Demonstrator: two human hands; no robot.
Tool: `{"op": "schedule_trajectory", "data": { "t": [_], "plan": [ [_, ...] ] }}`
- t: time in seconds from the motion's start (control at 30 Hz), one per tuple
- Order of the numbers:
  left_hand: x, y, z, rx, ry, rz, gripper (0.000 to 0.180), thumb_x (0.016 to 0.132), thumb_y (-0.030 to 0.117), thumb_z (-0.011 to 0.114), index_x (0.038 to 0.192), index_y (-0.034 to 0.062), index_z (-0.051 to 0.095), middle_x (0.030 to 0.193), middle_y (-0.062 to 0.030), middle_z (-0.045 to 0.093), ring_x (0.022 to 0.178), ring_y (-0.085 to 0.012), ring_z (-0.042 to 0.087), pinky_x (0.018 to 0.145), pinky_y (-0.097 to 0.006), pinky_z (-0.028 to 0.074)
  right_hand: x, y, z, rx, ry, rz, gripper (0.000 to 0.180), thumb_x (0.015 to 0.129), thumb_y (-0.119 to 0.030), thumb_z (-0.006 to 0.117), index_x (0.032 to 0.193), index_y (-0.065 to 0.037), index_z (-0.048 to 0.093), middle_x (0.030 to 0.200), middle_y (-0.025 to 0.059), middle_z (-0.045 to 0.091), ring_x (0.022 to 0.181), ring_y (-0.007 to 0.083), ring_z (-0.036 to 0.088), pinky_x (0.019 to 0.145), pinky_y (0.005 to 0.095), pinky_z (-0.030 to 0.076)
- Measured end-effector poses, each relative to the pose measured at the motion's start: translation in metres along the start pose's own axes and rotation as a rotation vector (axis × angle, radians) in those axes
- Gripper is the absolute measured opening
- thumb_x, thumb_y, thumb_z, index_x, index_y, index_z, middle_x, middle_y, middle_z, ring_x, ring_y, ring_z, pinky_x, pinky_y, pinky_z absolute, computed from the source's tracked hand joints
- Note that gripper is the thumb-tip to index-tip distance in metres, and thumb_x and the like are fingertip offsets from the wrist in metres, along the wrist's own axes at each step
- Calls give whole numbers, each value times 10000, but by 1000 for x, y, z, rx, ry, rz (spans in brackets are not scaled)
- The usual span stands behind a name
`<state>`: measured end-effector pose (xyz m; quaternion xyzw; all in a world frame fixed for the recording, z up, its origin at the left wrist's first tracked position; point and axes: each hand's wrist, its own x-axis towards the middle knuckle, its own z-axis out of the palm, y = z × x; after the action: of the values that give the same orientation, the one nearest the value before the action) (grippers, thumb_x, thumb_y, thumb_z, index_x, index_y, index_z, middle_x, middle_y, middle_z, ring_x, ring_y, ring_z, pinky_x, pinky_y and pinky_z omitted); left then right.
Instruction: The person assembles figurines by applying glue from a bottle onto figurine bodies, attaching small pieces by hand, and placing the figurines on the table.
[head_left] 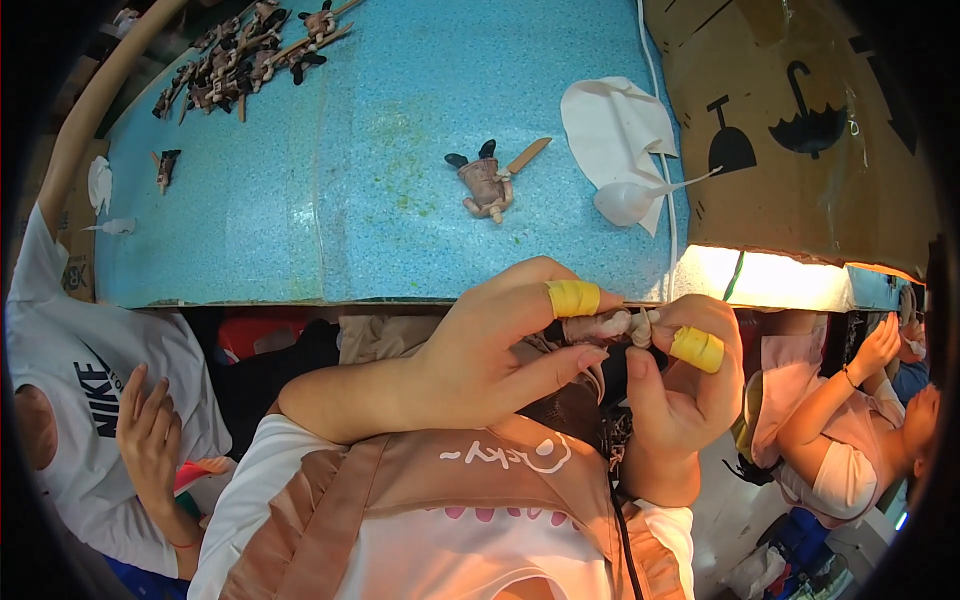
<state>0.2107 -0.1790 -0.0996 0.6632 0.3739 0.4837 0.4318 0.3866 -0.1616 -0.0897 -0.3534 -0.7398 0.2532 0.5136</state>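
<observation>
Just in front of the table edge, my left hand (500,345) pinches a small pinkish-brown toy figure (597,327) between thumb and fingers. My right hand (690,385) is closed on a small pale piece (641,327) at the figure's right end. Whether that piece is joined to the figure I cannot tell. Yellow tape wraps a finger on each hand. Beyond them on the blue tabletop (400,230) lies a similar headless figure (484,185) with black feet and a tan blade-shaped part (528,156).
A white squeeze bottle (625,203) with a thin nozzle rests on a white cloth (615,120). Beside them runs a white cable (672,240). A cardboard box (800,130) stands at right. More figures (235,65) are heaped far left. Co-workers sit on both sides, one hand (150,440) at left.
</observation>
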Motion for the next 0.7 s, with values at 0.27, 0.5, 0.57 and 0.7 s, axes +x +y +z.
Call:
{"op": "schedule_trajectory", "data": {
  "t": [0.27, 0.5, 0.57, 0.7],
  "plan": [
    [-3, -1, -2, -3, -35, -80, 330, 738, 68, 629, 1056, 9, 568, 894, -94, 528, 768, -195, 538, 680, -277, 433, 4, -2, -5, -185, -74, -29, 245, 547, -67, 719, 732, -51, 560, 890, 85, 510, 903, 302, 486, 763, 399, 420],
    [0, -3, 0, 33, -27, -54, 320, 736, 49, 639, 1044, 4, 568, 897, -120, 525, 762, -228, 553, 649, -288, 460, 1, -6, -7, -487, -90, -200, 191, 607, -141, 696, 727, -98, 554, 884, 28, 500, 914, 265, 488, 836, 434, 381],
    [0, -1, 0, -45, -69, -119, 329, 734, 49, 634, 1046, -18, 552, 958, -126, 511, 791, -211, 560, 688, -278, 463, -3, -6, -5, -518, -57, -223, 188, 630, -164, 690, 735, -110, 543, 879, 15, 499, 911, 253, 490, 848, 436, 373],
    [-4, -7, 3, -236, -30, -148, 352, 724, 25, 612, 1058, -41, 524, 1006, -135, 493, 842, -203, 558, 739, -274, 457, -6, -2, -1, -555, 0, -383, 211, 667, -195, 691, 757, -129, 512, 882, -2, 495, 911, 239, 492, 867, 439, 365]
  ]
}}
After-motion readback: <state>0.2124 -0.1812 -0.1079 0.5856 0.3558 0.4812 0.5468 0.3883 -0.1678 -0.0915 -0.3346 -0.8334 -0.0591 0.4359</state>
